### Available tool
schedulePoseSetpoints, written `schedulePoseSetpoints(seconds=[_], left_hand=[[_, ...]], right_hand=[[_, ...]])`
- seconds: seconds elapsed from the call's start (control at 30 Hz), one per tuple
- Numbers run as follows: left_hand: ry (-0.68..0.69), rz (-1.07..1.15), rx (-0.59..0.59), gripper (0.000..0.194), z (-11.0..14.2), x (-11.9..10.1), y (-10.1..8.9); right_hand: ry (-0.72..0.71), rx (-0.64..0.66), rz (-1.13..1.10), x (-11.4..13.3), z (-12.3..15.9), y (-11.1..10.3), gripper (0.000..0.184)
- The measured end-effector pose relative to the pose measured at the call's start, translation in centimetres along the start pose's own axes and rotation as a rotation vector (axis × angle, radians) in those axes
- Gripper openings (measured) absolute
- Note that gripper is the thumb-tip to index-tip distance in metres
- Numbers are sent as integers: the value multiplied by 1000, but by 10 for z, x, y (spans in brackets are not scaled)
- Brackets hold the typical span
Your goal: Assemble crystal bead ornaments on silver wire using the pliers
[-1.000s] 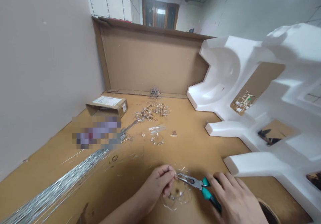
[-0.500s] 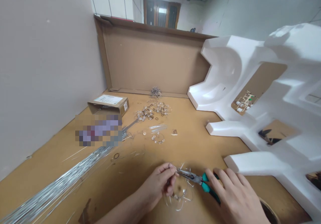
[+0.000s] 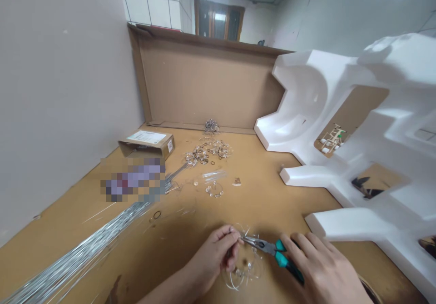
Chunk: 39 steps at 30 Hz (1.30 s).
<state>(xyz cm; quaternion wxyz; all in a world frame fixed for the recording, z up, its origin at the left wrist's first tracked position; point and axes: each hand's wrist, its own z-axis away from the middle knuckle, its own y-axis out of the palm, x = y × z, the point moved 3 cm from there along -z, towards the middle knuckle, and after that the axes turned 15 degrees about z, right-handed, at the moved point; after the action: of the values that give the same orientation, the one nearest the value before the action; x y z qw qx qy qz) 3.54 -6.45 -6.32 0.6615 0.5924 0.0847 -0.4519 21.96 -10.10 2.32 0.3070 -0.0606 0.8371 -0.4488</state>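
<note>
My left hand is closed in a pinch at the lower middle. It grips a thin wire with clear beads, whose loops hang and spread below the fingers. Beside those fingertips are the jaws of needle-nose pliers with green and black handles. My right hand is wrapped around the handles. The plier tips meet the wire right at the left fingertips; the exact contact is too small to make out.
A long bundle of straight silvery wires lies at left. Farther back are a small cardboard box, beaded wire pieces, a dark wire tangle and a beaded ring. White moulded foam stands at right, a cardboard wall behind.
The pliers have shifted slightly right and down along with my right hand, and their jaws look more closed. My left hand keeps its pinch, slightly lower in view.
</note>
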Motion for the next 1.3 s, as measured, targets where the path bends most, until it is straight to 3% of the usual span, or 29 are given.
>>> schedulePoseSetpoints(seconds=[0.13, 0.4, 0.83, 1.07, 1.3], left_hand=[[21, -6, -28, 24, 0, 0, 1], [-30, 154, -12, 22, 3, -6, 3], [107, -124, -101, 35, 8, -8, 7], [138, -167, -145, 38, 9, -7, 8], [154, -156, -158, 39, 11, -7, 10]], right_hand=[[11, 21, -38, -2, -5, 0, 33], [-3, -79, 40, 2, -2, 2, 33], [42, 15, -7, 8, -1, 0, 33], [54, 49, -21, 16, 4, 3, 25], [52, 23, 3, 20, 2, -1, 29]])
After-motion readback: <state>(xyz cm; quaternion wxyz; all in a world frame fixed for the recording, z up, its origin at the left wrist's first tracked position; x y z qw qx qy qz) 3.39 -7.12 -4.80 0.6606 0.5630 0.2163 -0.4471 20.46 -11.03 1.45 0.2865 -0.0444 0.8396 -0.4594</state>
